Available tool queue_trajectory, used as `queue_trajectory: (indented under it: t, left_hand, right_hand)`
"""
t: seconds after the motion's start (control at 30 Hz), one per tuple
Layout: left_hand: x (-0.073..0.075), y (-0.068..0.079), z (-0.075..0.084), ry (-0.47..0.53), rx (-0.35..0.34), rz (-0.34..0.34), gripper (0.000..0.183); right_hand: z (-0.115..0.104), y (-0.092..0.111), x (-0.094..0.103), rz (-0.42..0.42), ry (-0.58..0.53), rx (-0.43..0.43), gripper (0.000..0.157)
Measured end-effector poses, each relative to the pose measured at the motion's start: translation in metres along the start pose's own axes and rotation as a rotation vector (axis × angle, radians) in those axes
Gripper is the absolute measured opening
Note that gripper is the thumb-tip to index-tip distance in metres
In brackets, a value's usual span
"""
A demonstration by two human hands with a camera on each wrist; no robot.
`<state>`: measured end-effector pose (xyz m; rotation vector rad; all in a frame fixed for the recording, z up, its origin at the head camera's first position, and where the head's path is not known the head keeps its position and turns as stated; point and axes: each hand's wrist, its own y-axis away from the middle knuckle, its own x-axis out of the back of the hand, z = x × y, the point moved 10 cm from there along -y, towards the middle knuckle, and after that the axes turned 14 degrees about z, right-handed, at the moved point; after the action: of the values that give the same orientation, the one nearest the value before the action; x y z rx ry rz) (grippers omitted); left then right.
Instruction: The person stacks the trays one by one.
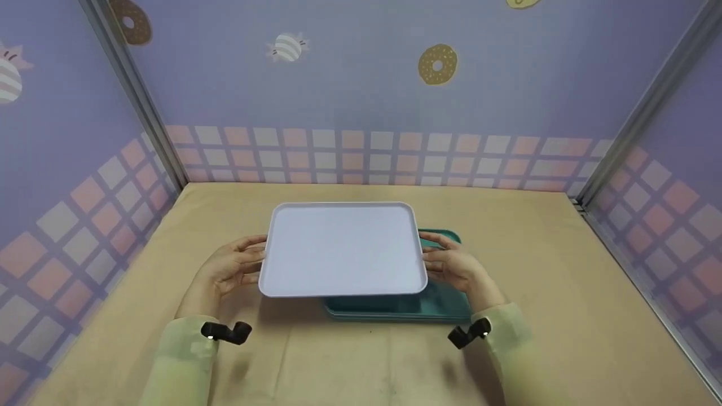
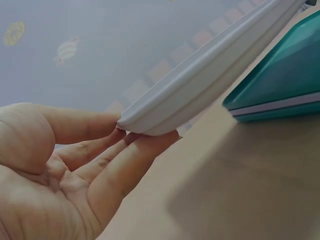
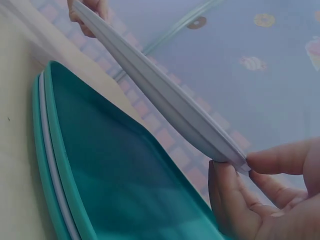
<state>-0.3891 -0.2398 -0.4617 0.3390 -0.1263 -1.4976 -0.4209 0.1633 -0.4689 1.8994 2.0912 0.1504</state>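
A white rectangular tray (image 1: 344, 248) is held up level above the table by both hands. My left hand (image 1: 232, 265) pinches its left short edge, thumb on the rim and fingertips underneath, as the left wrist view shows. At the opposite edge my right hand (image 1: 456, 265) grips the rim in the same way. Below and to the right lies a stack of trays, a teal tray (image 3: 115, 155) on top. A white rim (image 2: 282, 103) shows between two teal layers. In the head view the held tray hides much of the stack; a gap separates them in both wrist views.
A beige cloth covers the table (image 1: 338, 361). Patterned panels enclose it at the back (image 1: 361, 96), left and right, with metal posts (image 1: 141, 107) at the corners. Each sleeve cuff carries a small black camera mount (image 1: 225, 332).
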Motion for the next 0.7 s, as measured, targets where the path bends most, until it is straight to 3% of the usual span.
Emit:
queue_trajectory:
  t: [0.4,0.7]
  left_hand:
    - [-0.059,-0.014,-0.017,-0.033,-0.025,0.008,0.056]
    - [-0.089,-0.026,-0.03,-0.054,-0.021,0.069,0.051]
  right_hand:
    - [-0.006,0.017,0.064,0.01,-0.01,0.011,0.064]
    - [0.0,0.018,0.1,0.053,0.001,0.014,0.063]
